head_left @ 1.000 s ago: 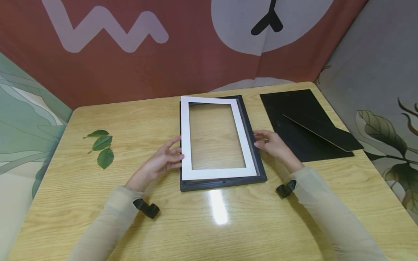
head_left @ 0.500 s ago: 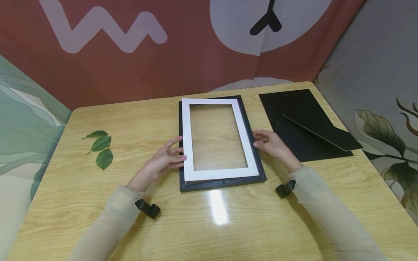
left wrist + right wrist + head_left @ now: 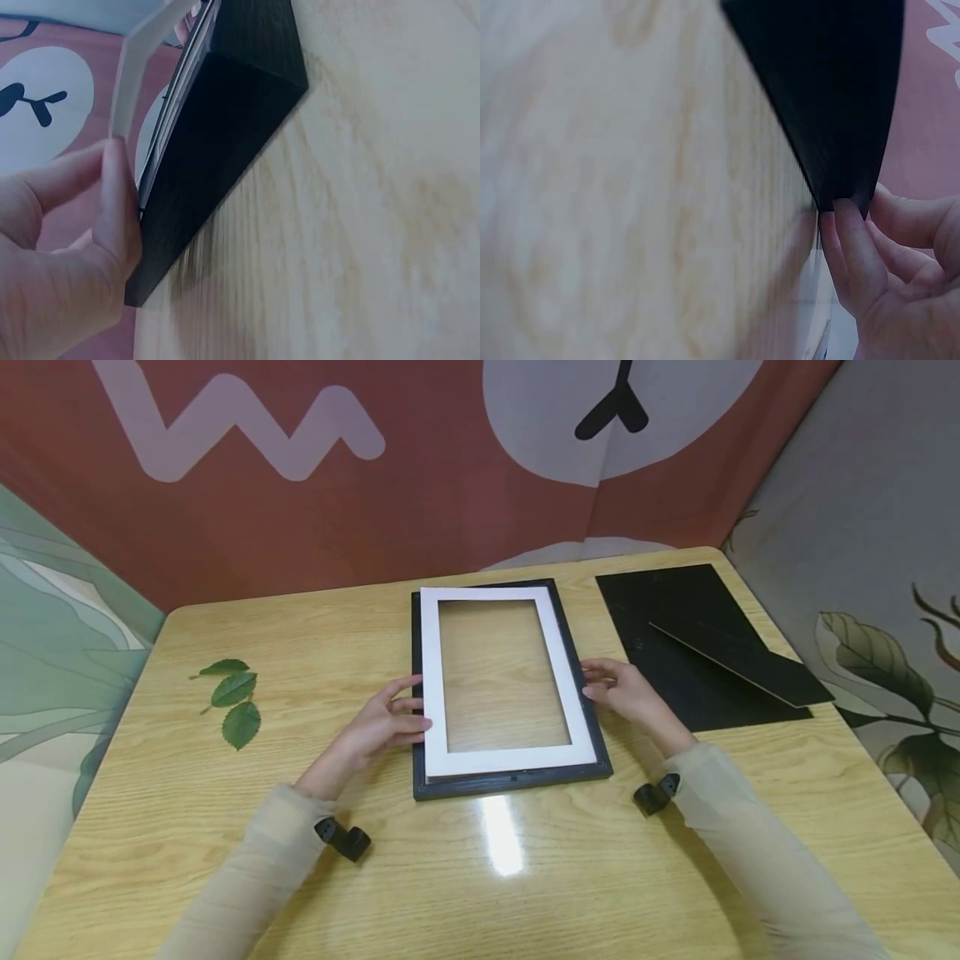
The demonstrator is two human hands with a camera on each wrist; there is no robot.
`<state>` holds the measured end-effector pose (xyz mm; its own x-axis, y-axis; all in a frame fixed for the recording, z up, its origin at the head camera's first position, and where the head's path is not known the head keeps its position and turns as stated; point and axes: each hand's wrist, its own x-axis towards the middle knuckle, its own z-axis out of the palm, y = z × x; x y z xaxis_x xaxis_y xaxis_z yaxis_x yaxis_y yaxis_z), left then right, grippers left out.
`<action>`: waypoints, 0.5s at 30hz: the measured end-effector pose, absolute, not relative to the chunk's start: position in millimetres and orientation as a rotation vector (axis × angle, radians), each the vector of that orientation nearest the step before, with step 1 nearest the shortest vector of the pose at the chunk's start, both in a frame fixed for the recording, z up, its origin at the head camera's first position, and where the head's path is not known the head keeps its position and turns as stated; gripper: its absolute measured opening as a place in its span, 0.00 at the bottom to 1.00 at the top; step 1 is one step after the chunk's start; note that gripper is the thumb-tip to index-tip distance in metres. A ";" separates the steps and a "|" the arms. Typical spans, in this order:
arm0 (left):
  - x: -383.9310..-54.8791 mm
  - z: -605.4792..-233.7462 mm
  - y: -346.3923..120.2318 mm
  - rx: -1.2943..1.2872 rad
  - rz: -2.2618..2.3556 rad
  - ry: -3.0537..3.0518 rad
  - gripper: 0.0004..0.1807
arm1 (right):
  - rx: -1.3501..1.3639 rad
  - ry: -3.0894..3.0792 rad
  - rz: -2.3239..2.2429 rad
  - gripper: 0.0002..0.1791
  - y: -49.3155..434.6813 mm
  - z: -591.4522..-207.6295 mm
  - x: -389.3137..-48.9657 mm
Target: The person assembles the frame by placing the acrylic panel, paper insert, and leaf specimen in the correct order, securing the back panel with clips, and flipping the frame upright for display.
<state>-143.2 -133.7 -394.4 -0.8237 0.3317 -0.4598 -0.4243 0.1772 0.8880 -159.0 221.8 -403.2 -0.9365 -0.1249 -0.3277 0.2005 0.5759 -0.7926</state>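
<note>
Behind everything, a reddish backdrop (image 3: 420, 518) is rising beyond a wood-grain table (image 3: 405, 893). Near the table's middle, a black frame (image 3: 480, 783) is lying flat; to its right, a black backing board (image 3: 660, 597) is lying with its strut (image 3: 742, 664) slanting across it. A white mat (image 3: 510, 761) is tilting over the frame, its left side raised. The left hand (image 3: 381, 723) is pinching that side; the right hand (image 3: 615, 687) is gripping the frame's right edge. Green leaves (image 3: 234, 690) are lying at left.

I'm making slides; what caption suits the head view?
Left hand holds a white mat over a black frame, right hand grips the frame's side; green leaves lie to the left.
</note>
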 end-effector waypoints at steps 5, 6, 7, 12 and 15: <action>-142.2 -392.9 -129.6 -0.117 1.624 1.992 0.40 | 0.059 2.467 -1.298 0.27 221.3 -402.9 -159.5; -142.1 -392.8 -128.9 -0.116 1.607 2.014 0.40 | 0.055 2.471 -1.297 0.27 221.5 -403.2 -159.7; -141.7 -392.4 -128.2 -0.116 1.593 2.032 0.40 | 0.053 2.473 -1.296 0.27 221.6 -403.3 -159.7; -139.5 -389.4 -125.4 -0.112 1.545 2.099 0.39 | 0.047 2.482 -1.294 0.27 223.0 -405.4 -160.1; -138.4 -387.3 -124.4 -0.108 1.531 2.118 0.39 | 0.053 2.472 -1.301 0.27 224.1 -406.6 -160.5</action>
